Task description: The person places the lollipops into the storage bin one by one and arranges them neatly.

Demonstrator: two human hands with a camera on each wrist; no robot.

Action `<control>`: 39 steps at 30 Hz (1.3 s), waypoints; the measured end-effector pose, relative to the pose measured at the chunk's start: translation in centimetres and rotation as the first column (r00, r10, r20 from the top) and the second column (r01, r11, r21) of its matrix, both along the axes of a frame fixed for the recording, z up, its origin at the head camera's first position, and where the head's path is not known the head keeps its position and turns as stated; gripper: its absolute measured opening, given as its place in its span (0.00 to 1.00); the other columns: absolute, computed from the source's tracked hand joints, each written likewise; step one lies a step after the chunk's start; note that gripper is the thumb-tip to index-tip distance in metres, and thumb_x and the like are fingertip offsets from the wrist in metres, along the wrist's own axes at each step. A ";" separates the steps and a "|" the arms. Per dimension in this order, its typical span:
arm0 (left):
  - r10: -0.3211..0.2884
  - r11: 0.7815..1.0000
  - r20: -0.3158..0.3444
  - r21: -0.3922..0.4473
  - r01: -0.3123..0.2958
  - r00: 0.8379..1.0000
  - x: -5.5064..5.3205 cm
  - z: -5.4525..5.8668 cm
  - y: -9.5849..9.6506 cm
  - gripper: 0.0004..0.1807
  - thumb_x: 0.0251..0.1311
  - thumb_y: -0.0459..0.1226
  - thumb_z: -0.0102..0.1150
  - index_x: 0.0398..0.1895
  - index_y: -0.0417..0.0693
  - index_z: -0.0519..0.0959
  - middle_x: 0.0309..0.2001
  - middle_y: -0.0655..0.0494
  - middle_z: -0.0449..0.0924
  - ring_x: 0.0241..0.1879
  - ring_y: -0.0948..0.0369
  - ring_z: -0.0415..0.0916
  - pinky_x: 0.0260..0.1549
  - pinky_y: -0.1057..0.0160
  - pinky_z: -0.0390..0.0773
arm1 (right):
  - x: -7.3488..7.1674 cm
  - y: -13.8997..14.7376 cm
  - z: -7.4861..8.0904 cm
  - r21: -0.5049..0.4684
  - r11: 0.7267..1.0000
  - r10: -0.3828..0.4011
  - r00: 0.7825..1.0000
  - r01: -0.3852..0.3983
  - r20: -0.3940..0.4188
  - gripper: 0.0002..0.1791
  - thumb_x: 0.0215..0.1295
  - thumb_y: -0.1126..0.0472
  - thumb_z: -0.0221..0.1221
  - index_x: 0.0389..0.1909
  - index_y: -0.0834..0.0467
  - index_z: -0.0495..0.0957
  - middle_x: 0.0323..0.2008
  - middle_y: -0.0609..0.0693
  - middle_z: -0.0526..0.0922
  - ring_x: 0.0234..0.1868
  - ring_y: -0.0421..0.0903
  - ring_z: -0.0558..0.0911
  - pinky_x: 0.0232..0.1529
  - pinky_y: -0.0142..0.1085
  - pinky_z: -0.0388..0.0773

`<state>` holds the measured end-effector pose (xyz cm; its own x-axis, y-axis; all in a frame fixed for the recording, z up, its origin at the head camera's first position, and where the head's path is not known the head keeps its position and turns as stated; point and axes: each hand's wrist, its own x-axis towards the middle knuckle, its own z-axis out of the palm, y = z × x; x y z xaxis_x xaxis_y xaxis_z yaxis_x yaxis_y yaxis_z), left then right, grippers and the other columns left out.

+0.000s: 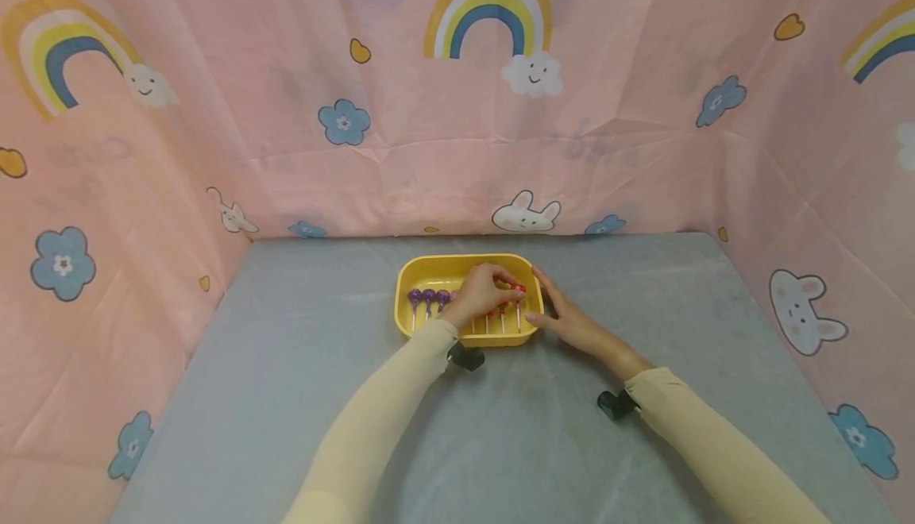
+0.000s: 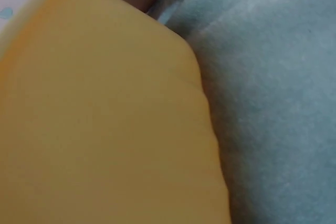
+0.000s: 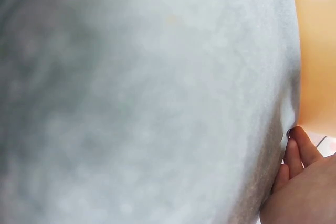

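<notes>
A yellow tray [image 1: 468, 341] holds a row of lollipops. Purple lollipops [image 1: 428, 295] lie at its left end, and a pink one [image 1: 453, 294] is partly hidden behind my left hand [image 1: 480, 294]. Reaching into the tray, that hand pinches the head of a red lollipop [image 1: 519, 289] at the right end between thumb and fingers. Its white stick points toward me. Another red lollipop [image 1: 503, 309] lies just left of it, partly covered. My right hand [image 1: 572, 321] rests against the tray's right side, fingers extended along the outer wall and thumb by the front right corner.
Grey cloth [image 1: 286, 397] covers the table beneath the tray. A pink printed curtain [image 1: 443, 167] rises behind the table and along both sides. Small dark wrist cameras [image 1: 466, 356] are worn below both hands. The tray's yellow wall [image 2: 105, 103] fills much of the left wrist view.
</notes>
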<state>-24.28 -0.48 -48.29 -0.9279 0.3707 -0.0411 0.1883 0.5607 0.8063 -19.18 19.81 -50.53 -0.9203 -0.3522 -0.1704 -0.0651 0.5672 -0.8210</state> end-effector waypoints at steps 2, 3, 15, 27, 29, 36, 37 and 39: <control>-0.001 1.000 -0.015 -0.015 0.001 1.000 0.1 0.0 0.0 0.11 0.57 0.44 0.71 0.39 0.49 0.86 0.34 0.55 0.83 0.23 0.65 0.73 0.21 0.72 0.74 | 0.0 0.0 0.0 -0.001 1.000 0.002 1.000 -0.002 -0.002 0.49 0.70 0.41 0.56 0.78 0.33 0.31 0.78 0.60 0.50 0.79 0.62 0.49 0.73 0.70 0.43; -0.002 1.000 -0.024 -0.023 0.002 1.000 0.1 0.0 0.0 0.11 0.57 0.44 0.71 0.39 0.48 0.86 0.35 0.55 0.83 0.24 0.65 0.73 0.22 0.73 0.73 | 0.0 0.0 0.0 -0.003 1.000 0.003 1.000 -0.003 -0.003 0.49 0.70 0.41 0.56 0.78 0.33 0.31 0.79 0.60 0.50 0.79 0.62 0.48 0.73 0.70 0.43; 0.002 0.993 -0.093 -0.113 -0.013 0.996 0.2 -0.3 0.3 0.12 0.55 0.46 0.72 0.37 0.51 0.88 0.37 0.58 0.83 0.36 0.63 0.73 0.37 0.70 0.75 | 0.0 -0.1 0.1 0.004 1.000 0.001 1.000 -0.001 -0.011 0.49 0.70 0.43 0.56 0.78 0.34 0.30 0.79 0.59 0.48 0.79 0.62 0.48 0.74 0.70 0.43; 0.032 0.973 -0.138 -0.221 -0.062 0.990 0.6 -0.2 0.5 0.12 0.53 0.49 0.73 0.35 0.54 0.88 0.38 0.59 0.81 0.41 0.61 0.68 0.44 0.64 0.68 | 0.1 0.0 -0.1 -0.018 1.000 0.013 1.000 -0.014 -0.024 0.48 0.71 0.45 0.55 0.78 0.34 0.30 0.79 0.59 0.50 0.79 0.62 0.50 0.74 0.69 0.44; 0.025 0.968 -0.151 -0.244 -0.062 0.988 0.6 -0.2 0.5 0.12 0.52 0.50 0.73 0.34 0.55 0.88 0.37 0.60 0.81 0.41 0.61 0.68 0.44 0.64 0.67 | 0.1 0.0 -0.1 -0.021 1.000 0.015 0.999 -0.016 -0.028 0.48 0.72 0.47 0.56 0.78 0.34 0.30 0.78 0.59 0.51 0.79 0.61 0.51 0.74 0.68 0.44; 0.022 0.963 -0.155 -0.262 -0.062 0.988 0.5 -0.4 0.5 0.12 0.52 0.51 0.73 0.33 0.56 0.89 0.37 0.61 0.82 0.41 0.60 0.67 0.44 0.63 0.66 | 0.0 -0.1 -0.1 -0.012 1.000 0.011 1.000 -0.011 -0.026 0.48 0.71 0.46 0.56 0.78 0.34 0.31 0.79 0.59 0.50 0.79 0.62 0.51 0.74 0.69 0.45; 0.023 0.963 -0.153 -0.262 -0.063 0.988 0.5 -0.5 0.5 0.12 0.52 0.51 0.73 0.33 0.56 0.89 0.37 0.61 0.81 0.41 0.60 0.67 0.44 0.63 0.66 | -0.1 -0.1 -0.2 -0.010 1.000 0.011 1.000 -0.011 -0.027 0.48 0.71 0.46 0.56 0.78 0.34 0.31 0.79 0.59 0.50 0.79 0.62 0.51 0.74 0.69 0.45; 0.025 0.963 -0.150 -0.261 -0.064 0.988 0.5 -0.5 0.5 0.12 0.52 0.51 0.73 0.33 0.56 0.89 0.37 0.61 0.81 0.41 0.60 0.67 0.44 0.63 0.65 | -0.1 0.0 -0.2 -0.011 1.000 0.009 1.000 -0.009 -0.027 0.48 0.71 0.45 0.56 0.78 0.33 0.31 0.79 0.58 0.49 0.79 0.62 0.50 0.74 0.69 0.45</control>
